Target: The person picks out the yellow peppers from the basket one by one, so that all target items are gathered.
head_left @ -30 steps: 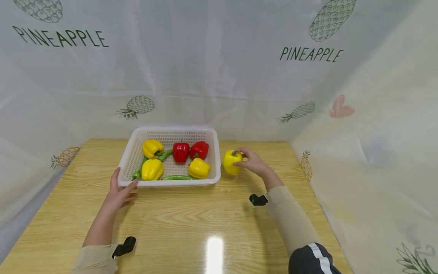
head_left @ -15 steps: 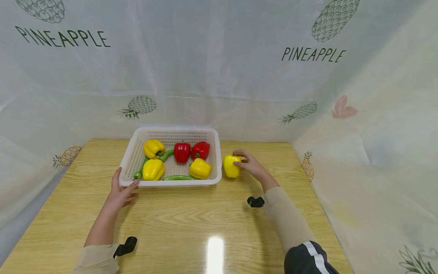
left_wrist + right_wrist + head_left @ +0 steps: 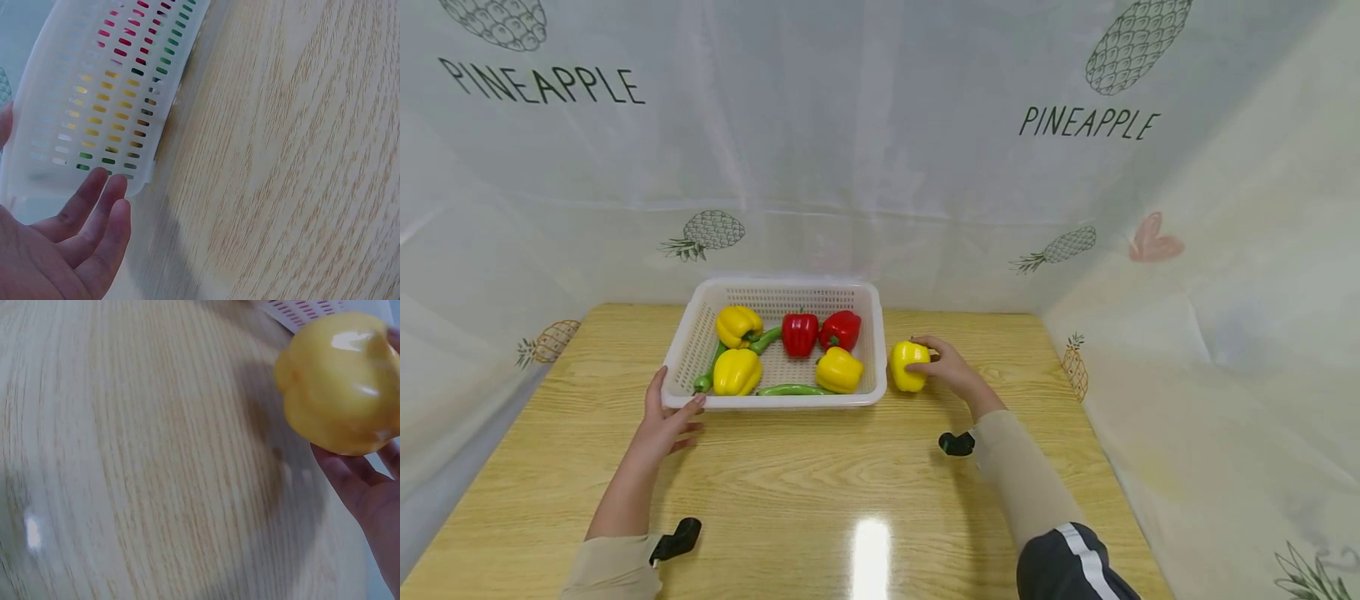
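In the head view, my right hand [image 3: 955,371] grips a yellow bell pepper [image 3: 907,365] just right of the white plastic basket [image 3: 871,350]. The right wrist view shows the pepper [image 3: 337,381] large, with fingers [image 3: 347,478] around its underside. My left hand [image 3: 658,421] is at the basket's front left corner, digits spread along its left side and front rim. Loosely extended fingers [image 3: 115,219] overlap the slotted wall in the left wrist view. Inside the basket lie three yellow bell peppers [image 3: 737,372], two red ones [image 3: 801,335] and several long green peppers [image 3: 790,389].
The basket stands at the back of a wood-grain table [image 3: 805,483]. Behind and beside the table hangs a pale sheet [image 3: 880,150] printed with pineapples. A black wrist camera [image 3: 676,540] sits at the left sleeve, another [image 3: 957,443] at the right.
The right hand has shifted slightly toward me and tipped the yellow bell pepper, so its stem no longer shows on top. The left hand and the basket have stayed in place.
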Tool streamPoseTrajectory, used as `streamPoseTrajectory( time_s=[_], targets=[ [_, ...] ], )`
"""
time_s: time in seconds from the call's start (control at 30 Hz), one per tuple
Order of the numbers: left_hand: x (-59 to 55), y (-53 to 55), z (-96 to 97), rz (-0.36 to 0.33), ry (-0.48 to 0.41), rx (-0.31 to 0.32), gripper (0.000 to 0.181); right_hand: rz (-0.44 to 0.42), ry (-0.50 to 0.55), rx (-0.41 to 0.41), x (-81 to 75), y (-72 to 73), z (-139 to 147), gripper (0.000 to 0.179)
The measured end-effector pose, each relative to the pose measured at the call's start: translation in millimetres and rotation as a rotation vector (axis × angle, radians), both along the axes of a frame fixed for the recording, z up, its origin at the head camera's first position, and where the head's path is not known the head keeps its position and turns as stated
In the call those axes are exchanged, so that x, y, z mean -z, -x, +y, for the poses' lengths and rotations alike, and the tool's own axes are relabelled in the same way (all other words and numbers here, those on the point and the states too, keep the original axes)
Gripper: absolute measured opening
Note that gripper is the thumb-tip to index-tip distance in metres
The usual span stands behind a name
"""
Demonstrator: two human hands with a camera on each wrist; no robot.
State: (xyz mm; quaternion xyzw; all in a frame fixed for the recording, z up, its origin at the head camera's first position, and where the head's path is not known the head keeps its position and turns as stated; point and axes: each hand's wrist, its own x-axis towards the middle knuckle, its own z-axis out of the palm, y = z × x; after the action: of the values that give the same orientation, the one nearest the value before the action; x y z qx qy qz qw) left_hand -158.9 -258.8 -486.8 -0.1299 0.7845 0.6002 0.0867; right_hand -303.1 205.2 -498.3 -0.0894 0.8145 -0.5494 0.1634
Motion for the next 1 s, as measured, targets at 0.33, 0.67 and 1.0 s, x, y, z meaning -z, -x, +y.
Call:
streamPoseTrajectory(
  time_s=[0.33, 0.67, 1.0],
  targets=[
    [1.1, 1.5, -0.3, 0.012, 0.006, -0.002, 0.097, -0.001, -0.100, 0.038, 9.7, 3.3, -1.0, 0.062],
    [0.0, 0.1, 1.7, -0.004, 0.008, -0.014, 0.098, 0.017, -0.144, 0.032, 12.3, 5.9, 0.9, 0.063],
    [0.5, 0.1, 1.0, -0.003, 0.008, -0.017, 0.098, 0.032, -0.167, -0.020, 9.6, 7.6, 3.3, 0.062]
  ],
)
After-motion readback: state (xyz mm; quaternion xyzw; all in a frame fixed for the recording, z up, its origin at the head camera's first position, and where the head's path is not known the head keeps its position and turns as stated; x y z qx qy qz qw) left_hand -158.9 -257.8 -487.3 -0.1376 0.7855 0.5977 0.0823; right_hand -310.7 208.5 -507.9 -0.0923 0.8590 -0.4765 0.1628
